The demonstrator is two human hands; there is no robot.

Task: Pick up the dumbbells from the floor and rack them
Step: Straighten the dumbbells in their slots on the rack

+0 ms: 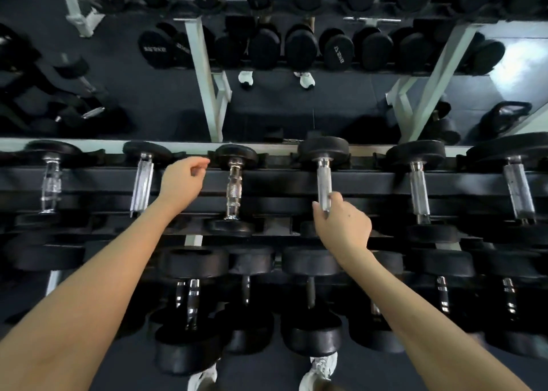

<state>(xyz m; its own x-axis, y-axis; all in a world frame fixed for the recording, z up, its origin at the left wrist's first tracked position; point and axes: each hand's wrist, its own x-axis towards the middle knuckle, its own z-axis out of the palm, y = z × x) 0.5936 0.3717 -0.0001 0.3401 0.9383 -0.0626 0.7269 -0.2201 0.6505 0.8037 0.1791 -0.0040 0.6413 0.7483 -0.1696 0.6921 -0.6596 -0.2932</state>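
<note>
Right hand (341, 224) grips near end of dumbbell (323, 180) handle on rack (370, 180), pointing near-to-far. Left hand (182, 180) loose, empty.

A tiered dumbbell rack (267, 183) spans the frame's width. Its upper tier holds six black-headed, chrome-handled dumbbells (234, 189) side by side, handles running toward the camera. The lower tier (192, 239), across the lower frame, holds a row of larger dumbbells (311, 295).
</note>
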